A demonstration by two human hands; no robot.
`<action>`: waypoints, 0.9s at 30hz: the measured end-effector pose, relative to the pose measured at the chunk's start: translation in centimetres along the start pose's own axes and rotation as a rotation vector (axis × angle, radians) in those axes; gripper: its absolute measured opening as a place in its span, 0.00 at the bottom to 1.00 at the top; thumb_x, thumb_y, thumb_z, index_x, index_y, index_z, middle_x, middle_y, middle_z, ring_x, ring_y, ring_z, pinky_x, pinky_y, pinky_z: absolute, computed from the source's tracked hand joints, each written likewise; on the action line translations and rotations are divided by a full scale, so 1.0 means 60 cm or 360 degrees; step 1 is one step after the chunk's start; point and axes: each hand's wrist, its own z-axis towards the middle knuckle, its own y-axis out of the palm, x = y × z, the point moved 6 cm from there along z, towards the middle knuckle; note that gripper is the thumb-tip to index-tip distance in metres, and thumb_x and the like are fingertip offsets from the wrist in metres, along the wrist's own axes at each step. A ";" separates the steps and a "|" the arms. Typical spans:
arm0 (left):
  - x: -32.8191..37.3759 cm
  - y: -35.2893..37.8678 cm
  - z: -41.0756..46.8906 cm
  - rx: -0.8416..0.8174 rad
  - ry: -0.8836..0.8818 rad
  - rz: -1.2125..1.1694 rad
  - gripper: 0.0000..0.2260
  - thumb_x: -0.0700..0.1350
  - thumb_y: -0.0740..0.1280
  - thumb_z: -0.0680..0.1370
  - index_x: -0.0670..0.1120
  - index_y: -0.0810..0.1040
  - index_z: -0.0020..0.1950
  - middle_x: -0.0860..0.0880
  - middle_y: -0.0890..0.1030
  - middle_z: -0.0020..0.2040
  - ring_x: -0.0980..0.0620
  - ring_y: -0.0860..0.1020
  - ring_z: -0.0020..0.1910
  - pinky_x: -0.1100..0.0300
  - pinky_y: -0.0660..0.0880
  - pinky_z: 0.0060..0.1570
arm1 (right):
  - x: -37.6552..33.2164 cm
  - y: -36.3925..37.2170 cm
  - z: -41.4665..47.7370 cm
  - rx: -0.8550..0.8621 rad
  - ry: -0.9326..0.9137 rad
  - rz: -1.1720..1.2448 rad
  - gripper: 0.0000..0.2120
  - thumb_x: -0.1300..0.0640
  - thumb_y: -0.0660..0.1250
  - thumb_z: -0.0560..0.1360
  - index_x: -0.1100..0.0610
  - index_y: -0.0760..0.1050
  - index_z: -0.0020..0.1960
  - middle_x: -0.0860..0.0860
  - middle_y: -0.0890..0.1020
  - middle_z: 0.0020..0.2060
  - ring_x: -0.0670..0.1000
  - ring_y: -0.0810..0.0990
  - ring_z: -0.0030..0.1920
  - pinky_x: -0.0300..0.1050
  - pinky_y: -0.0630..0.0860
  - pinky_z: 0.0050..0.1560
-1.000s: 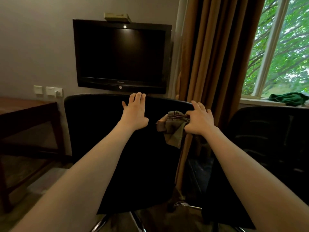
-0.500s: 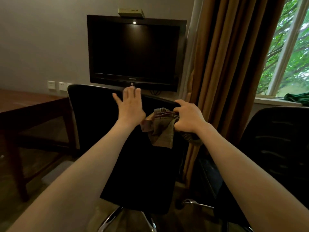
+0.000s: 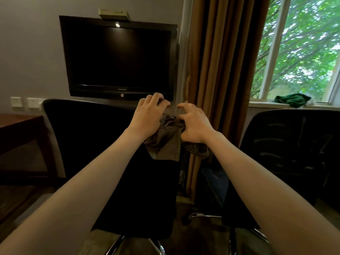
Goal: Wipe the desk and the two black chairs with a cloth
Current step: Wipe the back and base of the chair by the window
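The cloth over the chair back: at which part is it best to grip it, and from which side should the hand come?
Probably grip the cloth at its bunched top, where it lies crumpled on the upper edge of the black chair in front of the television. Come from above: the folds stand up there, while the lower part hangs flat against the backrest.

- Left hand point(image 3: 148, 115): fingers curled, lying over left part of cloth point(image 3: 163, 144); grip unclear.
- Right hand point(image 3: 193, 124): grips right part of cloth.
- Both forearms: extended forward.
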 end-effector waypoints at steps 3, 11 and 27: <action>0.062 -0.009 0.041 0.0061 0.0090 -0.0245 0.18 0.37 0.60 0.76 0.46 0.70 0.66 0.45 0.69 0.64 0.45 0.69 0.62 0.53 0.65 0.61 | 0.062 -0.033 -0.040 0.0146 0.0204 -0.0008 0.20 0.51 0.70 0.70 0.55 0.76 0.60 0.51 0.64 0.68 0.54 0.60 0.68 0.49 0.58 0.67; 0.303 0.049 0.099 -0.0129 0.0383 -0.0901 0.25 0.59 0.60 0.77 0.50 0.63 0.71 0.48 0.73 0.62 0.47 0.73 0.60 0.50 0.71 0.57 | 0.276 -0.115 -0.189 0.0417 0.0877 -0.0047 0.19 0.55 0.68 0.69 0.57 0.75 0.59 0.52 0.70 0.51 0.55 0.71 0.56 0.43 0.67 0.45; 0.530 0.198 0.283 -0.0495 0.0387 -0.0840 0.36 0.51 0.65 0.74 0.44 0.51 0.76 0.45 0.58 0.75 0.46 0.58 0.73 0.49 0.58 0.70 | 0.579 -0.157 -0.254 0.0041 0.1044 -0.0397 0.26 0.56 0.67 0.68 0.54 0.72 0.67 0.50 0.57 0.75 0.52 0.52 0.75 0.51 0.50 0.72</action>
